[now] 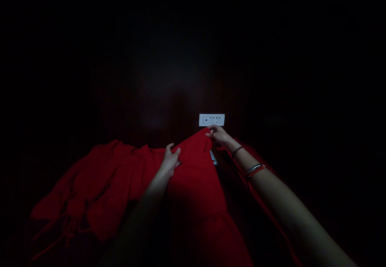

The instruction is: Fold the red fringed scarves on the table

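Nearest the wearer, the lower part of a smooth, deep-red cloth garment (196, 186) fades into shadow between the two forearms, its main panel running up the middle to both hands. To the left, a rumpled red heap of fabric (102, 182) trails thin red cloth ties (50, 249); whether it belongs to the same piece cannot be told. The left hand (171, 162) lies against the panel near its upper edge, thumb and forefinger a little apart; whether they grip cannot be told. Farther on, the right hand (217, 135) pinches the raised upper corner between thumb and fingers. That hold takes in little cloth, so a pull from the heavy folds could slip it free, and the silver-toned bangle (253, 168) or red bracelet (255, 172) could snag the weave. Beside the panel's right edge, a flat, pale blue-and-white object (213, 158), partly covered, could be dragged along. Just beyond the right hand, a white rectangular socket plate (211, 120) stands in the corner's way; darkness hides the rest.
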Demonstrator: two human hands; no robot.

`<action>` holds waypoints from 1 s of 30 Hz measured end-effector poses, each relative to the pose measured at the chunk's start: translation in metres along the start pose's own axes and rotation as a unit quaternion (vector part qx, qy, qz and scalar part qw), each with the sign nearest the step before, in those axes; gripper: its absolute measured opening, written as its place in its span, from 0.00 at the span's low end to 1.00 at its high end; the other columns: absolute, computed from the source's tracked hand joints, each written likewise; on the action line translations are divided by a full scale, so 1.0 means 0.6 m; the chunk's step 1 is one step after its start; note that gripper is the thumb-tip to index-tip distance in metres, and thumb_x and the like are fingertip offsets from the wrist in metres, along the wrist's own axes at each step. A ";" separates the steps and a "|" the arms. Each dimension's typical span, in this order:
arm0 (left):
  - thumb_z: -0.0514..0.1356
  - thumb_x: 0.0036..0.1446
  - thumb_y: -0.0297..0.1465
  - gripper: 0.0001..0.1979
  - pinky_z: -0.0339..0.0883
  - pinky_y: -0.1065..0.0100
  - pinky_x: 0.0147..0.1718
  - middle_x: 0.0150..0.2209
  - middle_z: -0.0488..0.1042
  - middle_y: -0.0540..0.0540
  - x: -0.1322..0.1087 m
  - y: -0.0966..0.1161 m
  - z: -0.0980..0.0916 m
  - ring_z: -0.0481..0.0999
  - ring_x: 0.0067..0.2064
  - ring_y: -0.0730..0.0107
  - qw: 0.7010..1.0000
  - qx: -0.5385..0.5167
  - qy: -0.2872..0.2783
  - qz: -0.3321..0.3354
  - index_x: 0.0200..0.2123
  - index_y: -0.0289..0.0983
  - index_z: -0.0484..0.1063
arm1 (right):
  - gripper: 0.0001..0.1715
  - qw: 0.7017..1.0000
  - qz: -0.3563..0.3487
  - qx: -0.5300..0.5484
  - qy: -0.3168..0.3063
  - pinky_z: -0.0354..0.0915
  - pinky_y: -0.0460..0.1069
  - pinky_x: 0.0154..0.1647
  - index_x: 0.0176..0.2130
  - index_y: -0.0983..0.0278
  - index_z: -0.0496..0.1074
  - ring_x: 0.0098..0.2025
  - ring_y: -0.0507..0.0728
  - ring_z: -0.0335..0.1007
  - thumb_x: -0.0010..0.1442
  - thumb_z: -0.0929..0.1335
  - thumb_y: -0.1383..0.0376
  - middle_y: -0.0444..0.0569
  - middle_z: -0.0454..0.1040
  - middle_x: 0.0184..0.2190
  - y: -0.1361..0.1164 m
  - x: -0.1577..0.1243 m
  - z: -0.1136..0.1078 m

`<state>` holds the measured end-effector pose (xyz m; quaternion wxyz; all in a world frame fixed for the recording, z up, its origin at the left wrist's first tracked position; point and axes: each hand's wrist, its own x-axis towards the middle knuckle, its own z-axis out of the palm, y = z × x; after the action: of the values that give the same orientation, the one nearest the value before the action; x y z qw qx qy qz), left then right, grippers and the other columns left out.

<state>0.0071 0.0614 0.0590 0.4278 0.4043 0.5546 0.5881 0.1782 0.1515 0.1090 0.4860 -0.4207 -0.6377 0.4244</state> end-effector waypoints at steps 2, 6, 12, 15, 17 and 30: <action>0.57 0.48 0.32 0.36 0.66 0.72 0.29 0.39 0.67 0.44 -0.006 0.006 -0.002 0.71 0.29 0.76 0.998 0.007 -0.060 -0.002 0.56 0.41 0.39 | 0.08 1.000 0.006 0.014 0.005 0.56 0.42 0.18 0.27 0.65 0.61 0.17 0.45 0.58 0.43 0.63 0.75 0.37 0.60 0.17 0.009 0.000 0.007; 0.64 0.37 0.25 0.46 0.63 0.70 0.37 0.44 0.64 0.43 -0.002 0.006 -0.010 0.70 0.37 0.71 0.984 0.166 0.006 0.066 0.56 0.45 0.39 | 0.07 1.000 0.004 0.014 0.014 0.57 0.42 0.20 0.27 0.65 0.61 0.18 0.45 0.57 0.43 0.63 0.73 0.37 0.60 0.17 0.031 0.003 0.010; 0.55 0.45 0.23 0.32 0.63 0.71 0.34 0.37 0.67 0.46 0.035 -0.029 -0.021 0.70 0.35 0.73 0.973 0.209 0.070 0.069 0.54 0.43 0.51 | 0.12 0.985 -0.122 -0.119 0.033 0.59 0.43 0.27 0.32 0.65 0.65 0.25 0.47 0.60 0.42 0.66 0.67 0.39 0.64 0.22 0.083 0.026 0.013; 0.54 0.44 0.21 0.25 0.58 0.69 0.42 0.38 0.68 0.44 0.049 -0.060 -0.025 0.66 0.43 0.68 0.951 0.271 0.116 0.091 0.48 0.38 0.62 | 0.24 0.991 -0.093 -0.099 -0.012 0.62 0.45 0.30 0.44 0.64 0.59 0.30 0.49 0.63 0.45 0.64 0.64 0.42 0.66 0.29 0.121 0.027 0.022; 0.53 0.42 0.19 0.19 0.56 0.69 0.45 0.38 0.69 0.42 0.055 -0.080 -0.028 0.64 0.46 0.66 0.944 0.291 0.125 0.091 0.41 0.34 0.69 | 0.33 0.988 -0.058 -0.130 -0.063 0.63 0.47 0.32 0.50 0.64 0.53 0.32 0.50 0.65 0.44 0.65 0.66 0.46 0.66 0.35 0.142 0.016 0.027; 0.50 0.39 0.19 0.25 0.65 0.68 0.34 0.37 0.70 0.43 0.061 -0.115 -0.023 0.72 0.34 0.68 0.955 0.213 0.200 0.044 0.45 0.34 0.65 | 0.29 0.776 -0.150 -0.546 -0.277 0.44 0.59 0.53 0.54 0.70 0.53 0.57 0.62 0.40 0.58 0.52 0.57 0.60 0.51 0.55 0.133 -0.189 0.088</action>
<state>-0.0135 0.0934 -0.0107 0.1854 0.3844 0.7230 0.5433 0.1559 0.0596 -0.0059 0.0339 -0.3787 -0.9246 0.0248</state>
